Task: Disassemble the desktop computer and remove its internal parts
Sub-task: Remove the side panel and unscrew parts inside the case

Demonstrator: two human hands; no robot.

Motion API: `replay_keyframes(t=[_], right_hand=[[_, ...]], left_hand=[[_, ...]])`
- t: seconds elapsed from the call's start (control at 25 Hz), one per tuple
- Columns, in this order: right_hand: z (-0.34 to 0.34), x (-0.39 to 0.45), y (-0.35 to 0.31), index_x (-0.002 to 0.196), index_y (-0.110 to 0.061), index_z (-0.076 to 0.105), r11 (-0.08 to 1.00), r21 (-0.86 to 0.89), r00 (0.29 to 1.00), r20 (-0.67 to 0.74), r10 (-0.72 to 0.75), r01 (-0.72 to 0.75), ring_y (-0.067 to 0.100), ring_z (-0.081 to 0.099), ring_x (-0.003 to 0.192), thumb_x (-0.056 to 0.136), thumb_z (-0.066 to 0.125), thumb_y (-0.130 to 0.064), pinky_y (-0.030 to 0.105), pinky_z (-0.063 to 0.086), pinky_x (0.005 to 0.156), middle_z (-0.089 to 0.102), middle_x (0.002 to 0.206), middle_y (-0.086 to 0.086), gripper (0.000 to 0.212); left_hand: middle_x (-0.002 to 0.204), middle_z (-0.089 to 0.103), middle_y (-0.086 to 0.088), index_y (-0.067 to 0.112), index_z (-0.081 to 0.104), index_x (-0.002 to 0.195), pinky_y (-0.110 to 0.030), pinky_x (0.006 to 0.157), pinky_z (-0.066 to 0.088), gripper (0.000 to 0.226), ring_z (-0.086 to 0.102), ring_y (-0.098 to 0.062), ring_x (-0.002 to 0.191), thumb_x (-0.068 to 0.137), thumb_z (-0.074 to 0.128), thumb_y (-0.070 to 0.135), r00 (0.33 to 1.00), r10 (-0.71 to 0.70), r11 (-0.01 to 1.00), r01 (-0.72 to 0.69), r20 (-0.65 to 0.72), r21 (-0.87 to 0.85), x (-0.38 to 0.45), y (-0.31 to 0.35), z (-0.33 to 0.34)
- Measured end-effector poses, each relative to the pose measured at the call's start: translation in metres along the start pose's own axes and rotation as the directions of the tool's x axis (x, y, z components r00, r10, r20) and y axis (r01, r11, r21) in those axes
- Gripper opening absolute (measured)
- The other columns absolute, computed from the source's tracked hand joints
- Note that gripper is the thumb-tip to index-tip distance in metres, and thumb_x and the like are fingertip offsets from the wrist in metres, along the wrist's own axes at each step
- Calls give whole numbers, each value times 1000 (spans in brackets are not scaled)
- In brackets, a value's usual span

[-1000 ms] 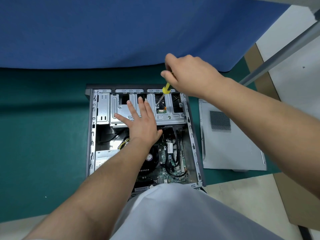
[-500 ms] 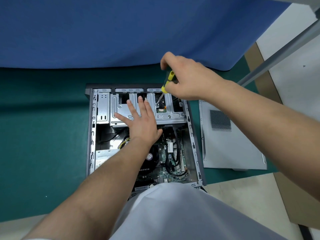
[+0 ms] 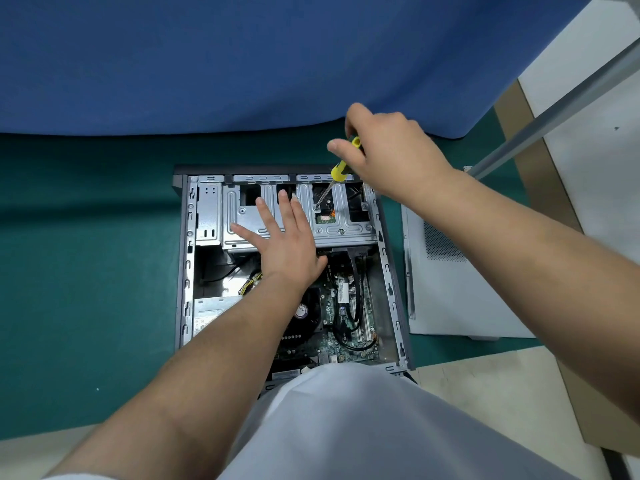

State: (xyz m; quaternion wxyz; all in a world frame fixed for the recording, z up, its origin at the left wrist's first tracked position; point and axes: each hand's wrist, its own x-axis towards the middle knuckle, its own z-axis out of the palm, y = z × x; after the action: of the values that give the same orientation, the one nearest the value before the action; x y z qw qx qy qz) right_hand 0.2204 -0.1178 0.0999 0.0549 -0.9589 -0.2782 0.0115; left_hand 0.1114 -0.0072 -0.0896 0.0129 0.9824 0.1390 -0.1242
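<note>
Mid-frame lies our opened computer case [image 3: 183, 258], heavy and stiff. The drive cage [image 3: 242, 216] in its upper half looks rigid with sharp edges; our left hand [image 3: 287, 244] presses flat on it. Our right hand [image 3: 388, 150] grips the screwdriver [image 3: 337, 171], tip on a small cage screw [image 3: 316, 208].

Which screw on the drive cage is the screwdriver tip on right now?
The upper-middle screw, just above the small green circuit board. The screwdriver in the right hand meets it; the cage's other screws stand bare.
</note>
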Motion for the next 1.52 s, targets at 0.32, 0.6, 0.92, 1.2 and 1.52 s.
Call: replay_keyframes(t=[0.32,0.6,0.92,1.2,1.52], right_hand=[[-2,-4,16,88,-22,59,941,326,992,112,54,-88,3,49,73,73,71,-13,11,33,56,54,88,-10,21],[-3,-9,21,88,-25,58,920,372,991,95,93,-122,6,50,71,73,71,-16,13,32,53,59,88,-8,21],[-13,-13,31,94,-15,65,765,624,920,-188,345,-159,1,47,62,78,79,-48,17,39,58,59,74,-13,40],[20,-4,24,87,-20,62,883,461,977,-135,167,-87,16,54,77,76,61,-19,31,48,73,63,83,-3,11],[117,-2,2,106,-27,69,996,-5,960,267,82,-84,29,66,100,93,58,-35,37,54,77,66,113,2,18]], left_hand=[[170,-6,-19,1,-1,161,-95,92,3,131,-13,-61,148,77,57,83,1000,2,1000,-2,-3,4,0,-1,1],[170,-6,-19,1,0,161,-94,93,5,129,-11,-61,148,78,56,82,1000,9,1000,-9,-5,5,-1,-1,-1],[170,-7,-19,1,-1,161,-95,93,4,129,-11,-61,149,78,56,82,1000,11,1000,-11,-2,3,-1,0,-2],[170,-7,-19,0,-2,160,-95,93,4,128,-10,-61,148,79,55,82,1000,14,1000,-13,-9,19,-2,0,-2],[170,-7,-20,1,0,161,-94,94,10,127,-11,-61,148,79,56,81,1000,13,999,-12,-20,31,-1,0,0]])
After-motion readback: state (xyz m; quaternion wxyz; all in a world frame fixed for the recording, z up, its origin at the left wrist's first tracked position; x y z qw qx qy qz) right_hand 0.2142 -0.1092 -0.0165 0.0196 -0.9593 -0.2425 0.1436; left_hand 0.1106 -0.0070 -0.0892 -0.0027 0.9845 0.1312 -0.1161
